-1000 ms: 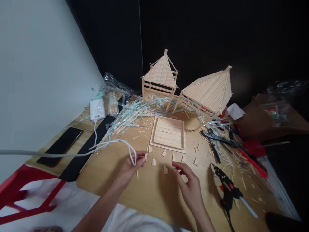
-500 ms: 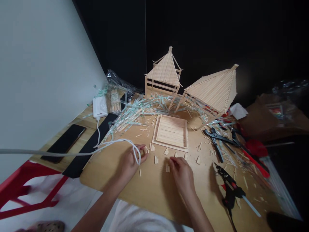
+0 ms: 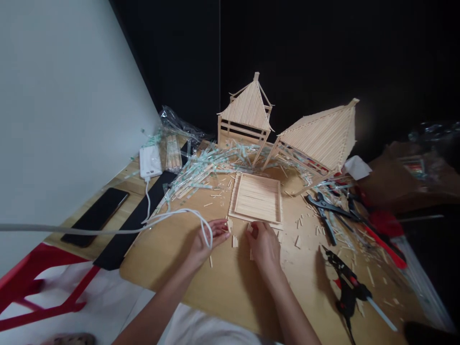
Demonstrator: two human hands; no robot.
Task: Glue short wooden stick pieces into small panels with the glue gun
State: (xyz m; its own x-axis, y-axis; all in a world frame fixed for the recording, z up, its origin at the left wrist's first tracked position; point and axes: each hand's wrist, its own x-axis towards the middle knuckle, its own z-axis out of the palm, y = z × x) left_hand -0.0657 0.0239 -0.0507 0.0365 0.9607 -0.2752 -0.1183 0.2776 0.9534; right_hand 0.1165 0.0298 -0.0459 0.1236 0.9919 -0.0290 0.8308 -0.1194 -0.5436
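Observation:
My left hand (image 3: 208,239) is closed in a pinch, with short wooden sticks (image 3: 229,225) at its fingertips. My right hand (image 3: 265,245) has its fingers curled round another small group of short sticks (image 3: 249,228), partly hidden by the fingers. Between the hands a small row of cut sticks (image 3: 235,241) lies on the table. Just beyond them sits a square stick-built tray (image 3: 257,197) with a low raised border. A white cable (image 3: 187,211) loops in front of my left hand.
Two stick-built pavilions, one upright (image 3: 247,112) and one tilted (image 3: 319,139), stand behind. Plastic wrappers and loose sticks (image 3: 201,167) lie around. At right are pliers (image 3: 327,211) and a glue gun (image 3: 347,282); at left, a phone (image 3: 95,215) and white power bank (image 3: 150,162).
Both hands have moved forward toward the tray, the left also rightward. My right fingers have come onto a group of short sticks. The whole view has shifted slightly.

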